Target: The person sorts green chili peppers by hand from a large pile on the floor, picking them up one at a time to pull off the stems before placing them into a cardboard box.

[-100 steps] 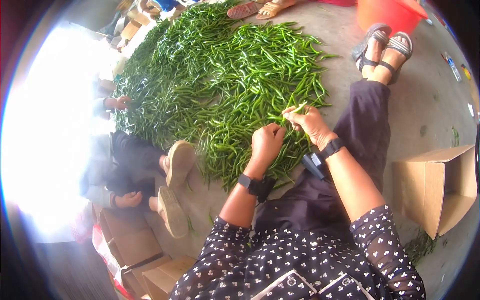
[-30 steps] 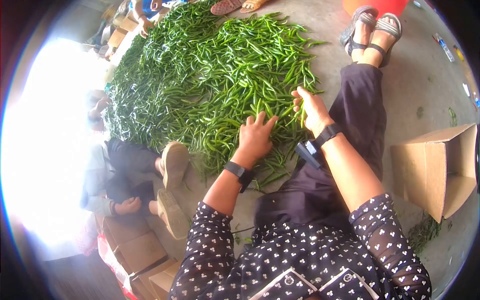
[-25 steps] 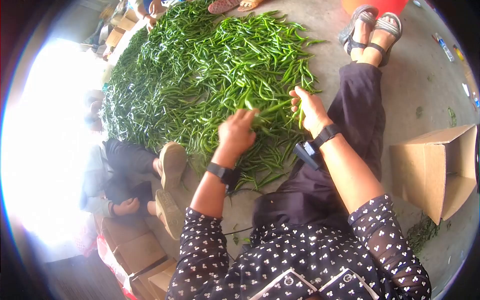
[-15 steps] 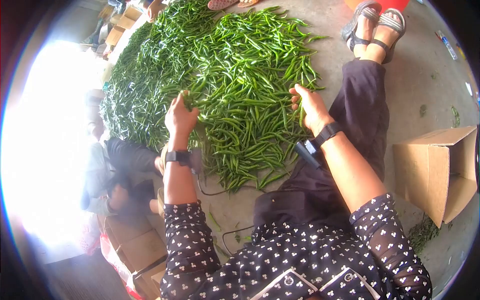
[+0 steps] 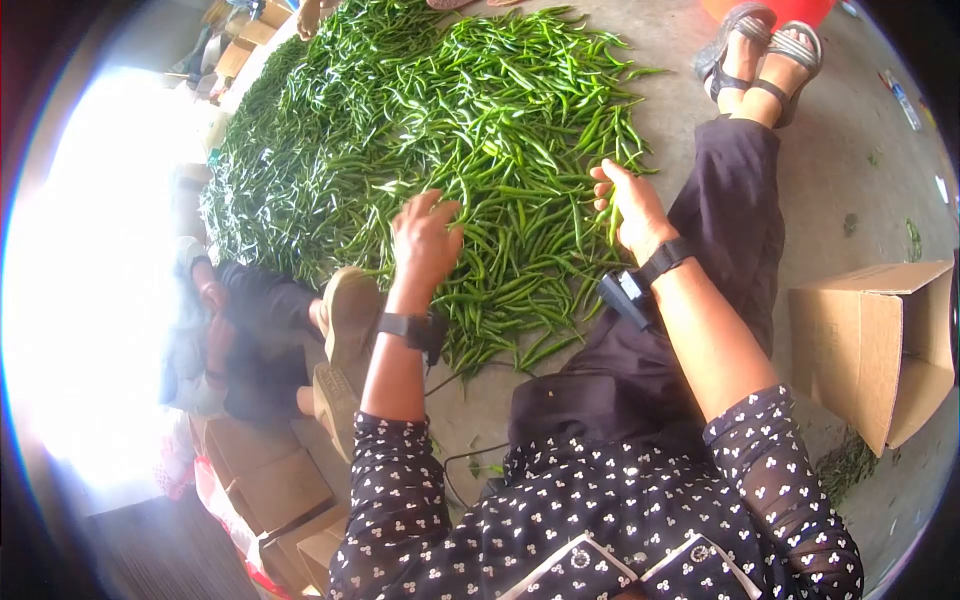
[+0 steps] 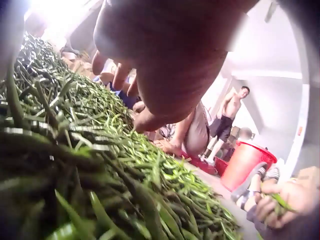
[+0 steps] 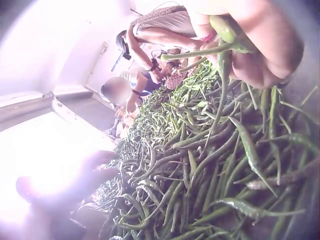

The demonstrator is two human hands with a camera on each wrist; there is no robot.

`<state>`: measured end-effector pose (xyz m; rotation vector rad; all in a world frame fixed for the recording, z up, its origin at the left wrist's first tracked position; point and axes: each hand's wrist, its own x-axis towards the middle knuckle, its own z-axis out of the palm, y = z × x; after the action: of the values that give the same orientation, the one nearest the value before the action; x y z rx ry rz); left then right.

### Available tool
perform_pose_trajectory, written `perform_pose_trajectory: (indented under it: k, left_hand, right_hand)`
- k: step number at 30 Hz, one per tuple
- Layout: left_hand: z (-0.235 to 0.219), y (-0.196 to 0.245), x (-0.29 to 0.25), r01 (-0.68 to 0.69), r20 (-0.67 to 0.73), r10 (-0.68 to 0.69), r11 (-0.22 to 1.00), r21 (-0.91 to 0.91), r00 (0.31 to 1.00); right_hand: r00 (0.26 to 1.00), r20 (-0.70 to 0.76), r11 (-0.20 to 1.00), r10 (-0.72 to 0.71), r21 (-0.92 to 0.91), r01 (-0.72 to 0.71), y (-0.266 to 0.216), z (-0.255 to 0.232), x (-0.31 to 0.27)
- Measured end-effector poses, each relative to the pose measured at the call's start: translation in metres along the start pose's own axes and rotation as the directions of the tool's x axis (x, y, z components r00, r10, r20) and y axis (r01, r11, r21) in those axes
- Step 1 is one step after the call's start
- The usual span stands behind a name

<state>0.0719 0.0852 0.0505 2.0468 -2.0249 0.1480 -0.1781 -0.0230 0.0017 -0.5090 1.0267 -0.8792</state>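
Note:
A wide heap of green chili peppers (image 5: 520, 130) covers the floor in front of me. My left hand (image 5: 425, 235) is over the heap's near side, its fingers loosely bent and apart. In the left wrist view that left hand (image 6: 170, 55) hangs above the peppers with nothing visible in its fingers. My right hand (image 5: 635, 210) is at the heap's right edge, above my leg. The right wrist view shows the right hand (image 7: 270, 45) gripping a few chili peppers (image 7: 227, 42), their stems and tips sticking out below the curled fingers.
An open cardboard box (image 5: 845, 350) stands on the floor at right. A red bucket (image 6: 245, 162) is beyond my sandalled feet. Another person's legs and sandals (image 5: 350, 315) are left of the heap, with flattened cardboard (image 5: 265, 480) below them. More people sit around the pile.
Both hands were together earlier. My left hand then swept left over the heap with something green in its fingers, and has come partway back right without it. The right hand keeps its grip.

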Motion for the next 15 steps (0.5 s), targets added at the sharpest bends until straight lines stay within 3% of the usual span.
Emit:
perform_pose_trajectory:
  k: [4, 6, 8, 9, 15]
  left_hand:
    - [0.019, 0.029, -0.013, -0.092, 0.088, 0.090, 0.996, 0.021, 0.992]
    - [0.022, 0.027, -0.021, -0.067, 0.102, 0.062, 0.997, 0.044, 0.993]
    - [0.014, 0.020, -0.030, 0.104, 0.115, -0.119, 0.986, 0.127, 0.986]
    - [0.011, 0.013, -0.035, 0.186, 0.122, -0.193, 0.980, 0.072, 0.973]
    - [-0.008, -0.020, -0.062, 0.316, 0.045, -0.320, 0.946, 0.068, 0.946]
  right_hand:
    - [1.000, -0.003, 1.000, -0.011, -0.003, 0.011, -0.003, -0.001, -0.003]
    - [0.999, 0.006, 0.998, 0.043, -0.051, -0.043, -0.005, -0.003, -0.004]
    - [1.000, -0.001, 0.999, 0.019, -0.037, -0.019, -0.006, -0.003, -0.005]
    - [1.000, -0.003, 1.000, -0.004, -0.022, 0.004, -0.005, -0.002, -0.004]
    - [1.000, -0.002, 1.000, 0.002, 0.008, -0.002, -0.003, 0.000, -0.002]
